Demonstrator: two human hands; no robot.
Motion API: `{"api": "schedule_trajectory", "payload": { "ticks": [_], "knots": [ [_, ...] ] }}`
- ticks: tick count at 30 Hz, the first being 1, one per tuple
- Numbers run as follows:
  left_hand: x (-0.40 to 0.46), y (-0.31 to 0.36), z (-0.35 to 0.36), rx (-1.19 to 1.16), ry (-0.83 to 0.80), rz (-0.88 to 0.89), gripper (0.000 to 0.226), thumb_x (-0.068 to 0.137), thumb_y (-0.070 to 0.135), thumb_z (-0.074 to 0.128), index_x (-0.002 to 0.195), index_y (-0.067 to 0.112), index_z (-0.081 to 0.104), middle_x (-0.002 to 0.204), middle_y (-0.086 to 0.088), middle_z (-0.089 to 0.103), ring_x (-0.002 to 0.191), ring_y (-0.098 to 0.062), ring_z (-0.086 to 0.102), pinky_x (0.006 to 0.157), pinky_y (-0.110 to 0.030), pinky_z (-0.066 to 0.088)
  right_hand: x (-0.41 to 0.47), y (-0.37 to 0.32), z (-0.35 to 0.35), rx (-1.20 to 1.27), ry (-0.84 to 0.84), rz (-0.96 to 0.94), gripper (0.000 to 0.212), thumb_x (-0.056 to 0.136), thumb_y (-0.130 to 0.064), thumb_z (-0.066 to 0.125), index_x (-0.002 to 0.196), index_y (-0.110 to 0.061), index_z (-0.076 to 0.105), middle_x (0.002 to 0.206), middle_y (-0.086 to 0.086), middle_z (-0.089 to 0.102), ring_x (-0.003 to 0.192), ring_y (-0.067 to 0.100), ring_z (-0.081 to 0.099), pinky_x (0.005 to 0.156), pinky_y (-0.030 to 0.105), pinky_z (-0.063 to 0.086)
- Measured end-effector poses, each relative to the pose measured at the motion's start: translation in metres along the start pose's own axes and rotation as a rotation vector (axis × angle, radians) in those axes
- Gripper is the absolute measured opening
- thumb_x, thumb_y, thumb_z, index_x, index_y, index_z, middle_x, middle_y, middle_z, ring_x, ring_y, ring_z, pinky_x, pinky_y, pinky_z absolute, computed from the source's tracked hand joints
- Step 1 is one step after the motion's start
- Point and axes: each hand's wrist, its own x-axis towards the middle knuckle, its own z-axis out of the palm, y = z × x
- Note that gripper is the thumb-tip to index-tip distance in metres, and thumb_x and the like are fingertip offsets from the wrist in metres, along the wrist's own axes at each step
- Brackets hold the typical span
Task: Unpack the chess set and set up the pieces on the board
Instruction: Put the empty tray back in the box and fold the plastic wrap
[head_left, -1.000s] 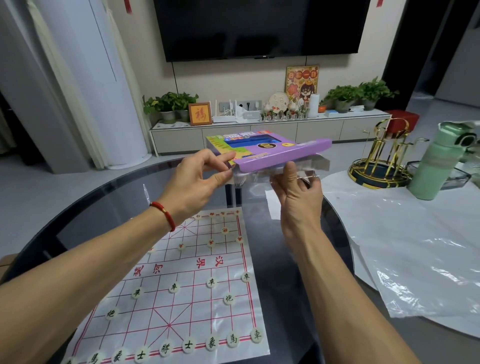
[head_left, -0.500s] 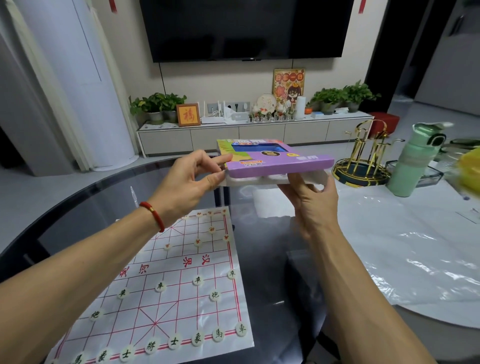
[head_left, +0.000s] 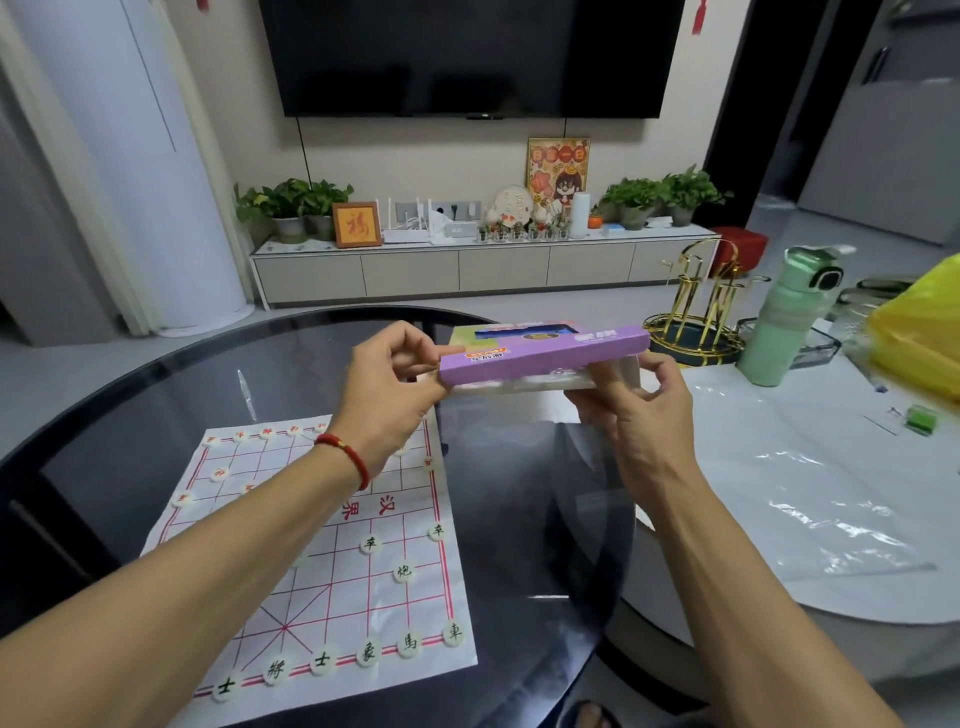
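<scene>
I hold a flat purple chess set box (head_left: 545, 356) level above the dark glass table (head_left: 156, 395). My left hand (head_left: 387, 395) pinches its left end; my right hand (head_left: 636, 410) grips a white plastic tray (head_left: 519, 385) that sits under the box at its right end. Below lies a white paper board with red lines (head_left: 332, 566). Round white pieces with black characters (head_left: 366, 652) stand along its near rows, and pieces with red characters (head_left: 218, 473) along the far rows. My left forearm hides part of the board.
A second round table with clear plastic sheeting (head_left: 810, 499) adjoins on the right. On it stand a green bottle (head_left: 784, 322), a gold rack (head_left: 701, 306) and a yellow bag (head_left: 924, 332). A TV cabinet with plants (head_left: 483, 260) lines the far wall.
The box and both hands have come down lower and closer to the table. The white tray now shows more clearly under the purple box. The view has shifted to the right.
</scene>
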Motion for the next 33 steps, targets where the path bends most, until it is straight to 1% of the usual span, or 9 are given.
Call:
{"api": "schedule_trajectory", "payload": {
  "ticks": [3,6,9,14,16,19,23,27,33],
  "knots": [
    [-0.006,-0.001,0.004,0.072,0.03,0.033,0.027,0.078,0.01,0.083,0.085,0.012,0.057,0.093,0.001,0.077,0.103,-0.011,0.07,0.074,-0.041,0.062,-0.005,-0.005,-0.005,-0.01,0.014,-0.031,0.04,0.084,-0.024,0.08,0.112,-0.015,0.054,0.11,0.023,0.072,0.093,0.035,0.075,0.071,0.035,0.062],
    [-0.011,0.002,0.006,0.093,0.068,0.061,0.028,0.081,0.012,0.081,0.091,0.019,0.056,0.098,0.005,0.076,0.105,-0.011,0.069,0.075,-0.042,0.062,-0.01,-0.01,-0.008,-0.034,0.007,-0.068,0.036,0.085,-0.026,0.08,0.107,-0.018,0.054,0.11,0.019,0.073,0.093,0.035,0.075,0.078,0.04,0.062],
    [-0.017,0.01,0.007,0.013,0.057,0.093,0.027,0.087,0.008,0.075,0.104,0.014,0.054,0.103,0.003,0.075,0.105,-0.013,0.07,0.082,-0.041,0.061,-0.016,-0.014,-0.011,-0.145,0.028,-0.141,0.04,0.086,-0.032,0.079,0.113,-0.015,0.055,0.12,0.01,0.067,0.092,0.016,0.075,0.081,0.041,0.063],
    [-0.021,0.016,0.008,-0.172,-0.044,0.037,0.021,0.096,0.006,0.06,0.116,0.01,0.054,0.115,-0.002,0.074,0.112,-0.024,0.068,0.09,-0.049,0.057,-0.018,-0.016,-0.014,-0.318,0.006,-0.21,0.037,0.096,-0.027,0.067,0.128,-0.023,0.05,0.121,-0.001,0.065,0.089,0.005,0.074,0.079,0.042,0.063],
    [-0.02,0.016,0.008,-0.232,-0.033,-0.006,0.018,0.1,0.004,0.052,0.116,0.009,0.057,0.117,-0.002,0.072,0.114,-0.023,0.067,0.091,-0.05,0.057,-0.016,-0.014,-0.014,-0.402,0.013,-0.259,0.029,0.099,-0.029,0.061,0.127,-0.027,0.054,0.113,-0.008,0.068,0.087,0.009,0.074,0.077,0.044,0.064],
    [-0.019,0.015,0.008,-0.279,-0.01,-0.048,0.021,0.103,0.004,0.044,0.113,0.011,0.061,0.12,-0.003,0.07,0.118,-0.023,0.064,0.092,-0.052,0.056,-0.014,-0.012,-0.014,-0.389,0.024,-0.273,0.02,0.102,-0.037,0.051,0.12,-0.03,0.059,0.108,-0.003,0.072,0.085,0.022,0.076,0.077,0.047,0.063],
    [-0.018,0.013,0.004,-0.384,-0.02,-0.092,0.03,0.107,0.009,0.034,0.112,0.011,0.064,0.121,-0.012,0.069,0.12,-0.028,0.062,0.097,-0.056,0.052,-0.012,-0.017,-0.015,-0.324,0.011,-0.237,0.032,0.106,-0.04,0.037,0.116,-0.03,0.066,0.113,0.002,0.07,0.1,0.031,0.072,0.08,0.049,0.062],
    [-0.017,0.016,0.004,-0.368,-0.033,-0.1,0.019,0.102,0.008,0.05,0.116,0.012,0.062,0.119,-0.005,0.072,0.117,-0.024,0.065,0.095,-0.053,0.054,-0.011,-0.021,-0.017,-0.277,-0.041,-0.149,0.039,0.108,-0.032,0.032,0.119,-0.022,0.068,0.115,0.006,0.072,0.096,0.03,0.074,0.086,0.052,0.06],
    [-0.018,0.013,0.004,-0.246,-0.015,-0.03,0.035,0.086,0.003,0.073,0.117,0.014,0.061,0.114,-0.003,0.074,0.11,-0.02,0.069,0.09,-0.05,0.057,-0.015,-0.019,-0.017,-0.4,-0.074,-0.25,0.035,0.109,-0.024,0.036,0.132,-0.026,0.062,0.12,0.002,0.07,0.094,0.024,0.075,0.086,0.049,0.061]
  ]
}}
